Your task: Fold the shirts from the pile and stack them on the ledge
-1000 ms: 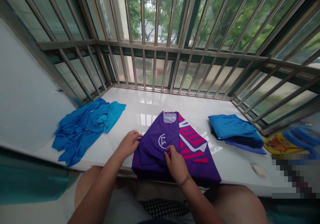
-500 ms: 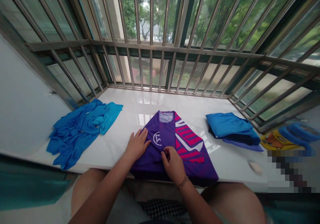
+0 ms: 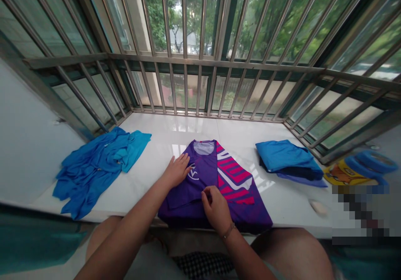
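Observation:
A purple shirt [image 3: 200,209] with a pink-and-white striped sleeve lies on the white ledge in front of me, its collar pointing at the window. Its left side is folded inward, over part of a round white emblem. My left hand [image 3: 178,170] rests flat on the upper left of the shirt, fingers stretched out, partly covering the emblem. Near the shirt's middle, my right hand [image 3: 216,209] is closed, thumb and forefinger pinching the fabric at the end of the folded-over part.
A rumpled heap of blue clothes [image 3: 97,167] lies on the left of the white ledge [image 3: 175,125]. Folded blue garments [image 3: 286,157] are stacked on the right. Beyond them stands a blue-and-yellow container [image 3: 354,169], near a small pale object [image 3: 318,207]. Metal bars [image 3: 200,65] line the window.
My left hand has slid up along the shirt toward the collar. My right hand stays pinched in about the same place. The view has shifted slightly.

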Action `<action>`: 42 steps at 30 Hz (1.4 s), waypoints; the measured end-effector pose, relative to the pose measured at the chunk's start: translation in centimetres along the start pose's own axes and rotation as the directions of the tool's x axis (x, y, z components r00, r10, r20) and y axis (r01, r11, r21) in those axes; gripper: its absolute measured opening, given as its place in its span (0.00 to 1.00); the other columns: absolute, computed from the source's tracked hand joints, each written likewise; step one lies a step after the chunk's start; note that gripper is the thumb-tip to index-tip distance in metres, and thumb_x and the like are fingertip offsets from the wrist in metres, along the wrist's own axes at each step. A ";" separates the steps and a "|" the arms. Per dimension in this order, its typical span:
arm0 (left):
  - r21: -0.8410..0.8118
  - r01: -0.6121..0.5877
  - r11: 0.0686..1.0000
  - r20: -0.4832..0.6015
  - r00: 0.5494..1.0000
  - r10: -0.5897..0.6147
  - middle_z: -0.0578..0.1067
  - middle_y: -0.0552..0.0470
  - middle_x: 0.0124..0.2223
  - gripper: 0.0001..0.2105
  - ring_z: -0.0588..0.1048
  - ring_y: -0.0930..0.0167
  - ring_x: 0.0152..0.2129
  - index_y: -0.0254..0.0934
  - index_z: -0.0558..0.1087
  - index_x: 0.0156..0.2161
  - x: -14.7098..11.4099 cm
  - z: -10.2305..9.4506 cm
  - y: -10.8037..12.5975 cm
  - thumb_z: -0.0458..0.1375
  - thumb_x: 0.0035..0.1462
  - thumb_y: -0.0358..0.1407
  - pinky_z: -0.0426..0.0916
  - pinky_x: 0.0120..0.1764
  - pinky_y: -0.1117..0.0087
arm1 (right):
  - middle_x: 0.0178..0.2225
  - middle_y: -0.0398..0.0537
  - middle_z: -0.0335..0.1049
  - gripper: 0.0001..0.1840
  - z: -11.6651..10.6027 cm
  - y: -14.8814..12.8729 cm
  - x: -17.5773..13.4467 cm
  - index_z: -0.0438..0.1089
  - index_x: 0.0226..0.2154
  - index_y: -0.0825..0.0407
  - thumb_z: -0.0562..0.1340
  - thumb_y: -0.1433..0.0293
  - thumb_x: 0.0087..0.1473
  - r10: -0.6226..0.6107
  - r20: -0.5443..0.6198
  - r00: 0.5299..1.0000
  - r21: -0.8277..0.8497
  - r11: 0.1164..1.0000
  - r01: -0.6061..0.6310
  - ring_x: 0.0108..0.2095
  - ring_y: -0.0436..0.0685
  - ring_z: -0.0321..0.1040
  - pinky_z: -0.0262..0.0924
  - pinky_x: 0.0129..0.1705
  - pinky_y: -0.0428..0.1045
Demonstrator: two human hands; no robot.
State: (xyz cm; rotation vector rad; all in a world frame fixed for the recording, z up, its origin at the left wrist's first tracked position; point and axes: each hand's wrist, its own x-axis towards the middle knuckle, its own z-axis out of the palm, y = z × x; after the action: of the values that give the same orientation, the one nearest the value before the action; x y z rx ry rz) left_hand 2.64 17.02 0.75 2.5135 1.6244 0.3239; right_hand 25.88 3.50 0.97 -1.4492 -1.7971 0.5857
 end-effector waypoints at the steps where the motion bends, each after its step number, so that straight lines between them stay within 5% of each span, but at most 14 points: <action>1: 0.006 -0.012 1.000 0.026 1.000 0.012 0.60 0.39 0.77 0.27 0.58 0.56 0.75 0.40 0.63 0.75 1.2 0.0 0.3 0.47 0.76 0.45 0.51 0.73 0.40 | 0.37 0.49 0.74 0.08 0.0 0.0 0.0 0.71 0.39 0.49 0.57 0.66 0.71 -0.007 -0.001 1.000 0.001 1.000 0.007 0.37 0.57 0.73 0.66 0.42 0.50; 5: 0.053 0.051 0.997 0.154 0.986 -0.058 0.54 0.41 0.79 0.30 0.54 0.57 0.77 0.38 0.59 0.77 5.7 -0.4 0.6 0.46 0.76 0.48 0.50 0.74 0.41 | 0.36 0.47 0.73 0.08 0.3 0.4 -0.2 0.70 0.39 0.49 0.57 0.67 0.71 -0.029 -0.011 1.000 -0.002 1.000 0.029 0.35 0.56 0.72 0.64 0.39 0.49; 9: 0.072 0.142 0.987 0.155 0.976 -0.152 0.52 0.40 0.80 0.32 0.52 0.57 0.77 0.36 0.55 0.78 8.5 -0.5 -0.2 0.41 0.77 0.50 0.50 0.73 0.39 | 0.35 0.47 0.73 0.08 0.6 0.8 -0.4 0.69 0.38 0.49 0.57 0.68 0.71 -0.060 -0.027 0.998 -0.032 0.998 0.059 0.36 0.56 0.72 0.63 0.39 0.50; 21: 0.000 0.328 0.945 0.111 0.939 -0.326 0.52 0.42 0.80 0.30 0.53 0.52 0.77 0.39 0.58 0.77 10.8 -1.2 -0.4 0.40 0.77 0.46 0.51 0.72 0.34 | 0.39 0.48 0.74 0.06 0.5 0.2 -0.7 0.72 0.41 0.49 0.59 0.71 0.70 -0.096 0.020 0.995 -0.076 0.992 0.098 0.39 0.57 0.74 0.68 0.41 0.50; 25: -0.075 0.302 0.950 -0.036 0.952 -0.305 0.57 0.39 0.78 0.28 0.57 0.56 0.75 0.34 0.62 0.75 7.8 -2.9 -1.5 0.40 0.77 0.39 0.56 0.73 0.41 | 0.46 0.52 0.76 0.08 -0.2 -0.3 -1.0 0.74 0.50 0.49 0.65 0.69 0.69 -0.171 0.126 0.977 -0.179 0.965 0.192 0.47 0.61 0.74 0.71 0.50 0.54; 30: -0.252 0.288 0.924 -0.229 0.910 -0.346 0.79 0.45 0.65 0.24 0.77 0.61 0.62 0.39 0.73 0.66 -0.7 -4.3 -3.2 0.41 0.78 0.42 0.58 0.74 0.49 | 0.60 0.54 0.74 0.24 0.6 -1.9 -1.9 0.71 0.61 0.45 0.70 0.58 0.66 -0.259 0.326 0.909 -0.268 0.897 0.351 0.57 0.66 0.70 0.68 0.60 0.62; 33: -0.334 0.196 0.922 -0.164 0.951 -0.261 0.77 0.48 0.67 0.27 0.74 0.65 0.65 0.41 0.73 0.67 -5.0 -3.4 -2.2 0.39 0.78 0.47 0.63 0.71 0.56 | 0.71 0.53 0.65 0.31 2.3 -3.0 -2.3 0.64 0.70 0.45 0.64 0.53 0.71 -0.349 0.406 0.845 -0.201 0.868 0.455 0.71 0.66 0.58 0.52 0.73 0.68; 36: -0.236 0.068 0.969 -0.039 0.996 -0.079 0.68 0.45 0.73 0.27 0.66 0.64 0.71 0.40 0.69 0.71 -7.4 -1.2 -0.6 0.41 0.78 0.47 0.60 0.73 0.53 | 0.77 0.56 0.51 0.42 3.9 -3.7 -2.6 0.54 0.76 0.50 0.62 0.49 0.71 -0.356 0.459 0.814 -0.185 0.858 0.479 0.78 0.67 0.44 0.34 0.78 0.73; 42: 0.051 0.038 0.998 -0.029 0.999 -0.036 0.58 0.43 0.78 0.29 0.59 0.61 0.75 0.42 0.59 0.77 -8.6 1.5 0.0 0.46 0.77 0.46 0.54 0.74 0.47 | 0.78 0.55 0.48 0.44 3.7 -3.3 -3.2 0.50 0.78 0.51 0.59 0.45 0.71 -0.326 0.500 0.802 -0.220 0.848 0.482 0.79 0.66 0.41 0.33 0.79 0.72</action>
State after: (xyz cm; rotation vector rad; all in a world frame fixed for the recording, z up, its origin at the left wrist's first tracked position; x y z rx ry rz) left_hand -0.43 9.16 -1.69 2.5235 1.7086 0.3183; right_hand 21.23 -0.05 0.23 -1.1201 -2.6019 0.4116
